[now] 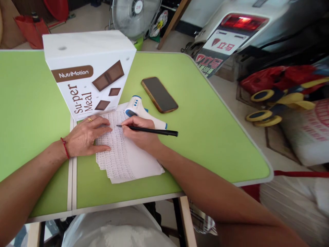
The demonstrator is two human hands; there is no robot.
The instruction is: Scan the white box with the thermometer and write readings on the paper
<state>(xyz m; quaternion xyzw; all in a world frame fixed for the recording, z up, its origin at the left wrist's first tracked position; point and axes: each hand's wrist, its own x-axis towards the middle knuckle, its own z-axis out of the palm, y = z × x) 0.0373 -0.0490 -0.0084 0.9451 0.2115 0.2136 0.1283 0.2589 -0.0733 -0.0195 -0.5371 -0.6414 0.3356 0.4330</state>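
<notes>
At a green bench (210, 144), pale-edged. Near its front edge: papers (140, 161), thin and overlapping, uneven along the bottom, with columns of small writing at left, too small to read, and blank toward the right. Gripping a slim black pen (156, 130) in the right hand (140, 132), closed round the barrel near the point; tip at the written columns, contact too fine to tell. Resting the left hand (86, 136) palm down, loosely spread over the left edge of the sheets, gripping nothing. Hands apart, with only a narrow strip of writing between. On the left: gold-coloured ring (89, 119); at the wrist, red cord bracelet (64, 148). Just beyond the left hand, upright: white box (84, 80), marked "NutriMotion" and "Su-per Meal", with brown squares pictured on the front. Partly hidden behind the right hand: white-and-blue device (140, 109), lying at the upper right of the sheets. Just past the device, flat, screen up and dark: phone (159, 94) in a brownish case. Beyond the bench: fan (123, 17), red bag (32, 31), white vehicle (269, 10) with a red lamp (244, 22).
</notes>
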